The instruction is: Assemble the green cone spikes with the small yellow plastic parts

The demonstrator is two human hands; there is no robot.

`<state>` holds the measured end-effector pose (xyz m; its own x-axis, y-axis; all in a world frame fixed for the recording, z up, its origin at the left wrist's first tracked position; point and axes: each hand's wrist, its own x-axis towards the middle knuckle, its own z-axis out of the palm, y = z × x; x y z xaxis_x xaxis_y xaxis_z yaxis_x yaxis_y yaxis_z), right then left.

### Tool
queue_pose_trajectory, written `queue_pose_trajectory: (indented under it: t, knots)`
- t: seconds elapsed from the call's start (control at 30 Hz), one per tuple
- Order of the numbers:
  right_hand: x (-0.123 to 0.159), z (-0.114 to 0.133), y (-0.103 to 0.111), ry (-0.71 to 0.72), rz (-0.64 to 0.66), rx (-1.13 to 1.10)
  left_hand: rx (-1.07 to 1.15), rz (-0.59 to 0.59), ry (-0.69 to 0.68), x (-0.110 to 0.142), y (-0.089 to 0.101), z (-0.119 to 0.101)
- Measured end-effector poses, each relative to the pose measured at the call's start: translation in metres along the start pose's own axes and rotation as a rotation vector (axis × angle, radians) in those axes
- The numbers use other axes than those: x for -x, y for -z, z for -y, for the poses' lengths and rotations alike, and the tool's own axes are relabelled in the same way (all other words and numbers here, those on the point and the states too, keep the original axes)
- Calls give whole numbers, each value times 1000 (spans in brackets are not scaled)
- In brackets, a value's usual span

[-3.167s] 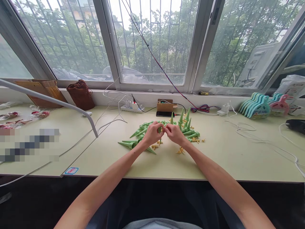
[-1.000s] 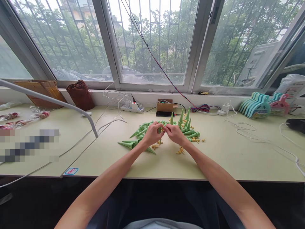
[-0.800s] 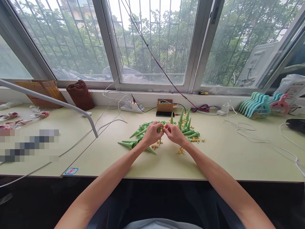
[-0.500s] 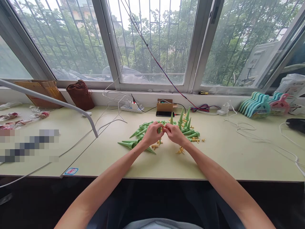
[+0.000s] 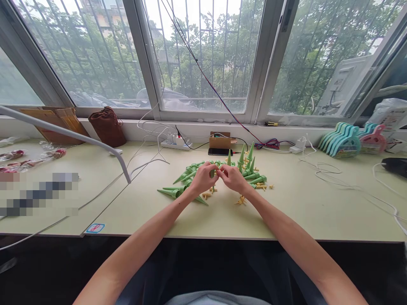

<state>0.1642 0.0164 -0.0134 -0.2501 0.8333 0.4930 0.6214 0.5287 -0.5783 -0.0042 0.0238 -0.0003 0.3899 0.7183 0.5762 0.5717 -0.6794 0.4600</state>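
Observation:
Over the middle of the table, my left hand [image 5: 204,178] is closed around a green plastic plant watering spike [image 5: 213,173], mostly hidden by the fingers. My right hand [image 5: 233,178] meets it with thumb and fingers pinched at the spike; whatever small piece it grips is hidden. Around both hands lie several green spikes [image 5: 171,193], and a few stand point up, such as the tall spike [image 5: 241,157] behind my right hand. Small yellow T-shaped valves [image 5: 206,195] lie below my hands, with another cluster of yellow valves [image 5: 241,201] by my right wrist.
Behind the spikes are a phone [image 5: 219,151] and a small cardboard box [image 5: 220,140]. A power strip [image 5: 177,145] and brown pouch [image 5: 107,127] stand along the window. Teal hangers [image 5: 341,142] are at right. A grey curved tube [image 5: 79,134] and white cables cross the left side.

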Motion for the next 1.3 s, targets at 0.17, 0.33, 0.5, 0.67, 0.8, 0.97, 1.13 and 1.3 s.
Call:
queue_pose_trajectory:
  t: [0.17,0.33,0.5,0.67,0.8,0.97,1.13,1.3]
  knots:
    - [0,-2,-1,16,11,-11,-6,6,6,0,0,0]
    - [0,-1,1,19,25,-18,-16,20,6,0,0,0]
    - [0,0,2,2,39,6,-9,25,-10,0,-1,1]
    - [0,-1,2,-8,35,26,-1,24,-12,0,-1,0]
    - [0,-1,0,-8,9,22,13,22,4,-1,0,-1]
    - [0,-2,-1,2,-4,7,4,14,26,-1,0,-1]
    - [-1,-5,-2,17,6,-3,-2,24,23,0,0,0]
    - [0,-4,-1,15,29,-9,-15,34,23,0,-1,1]
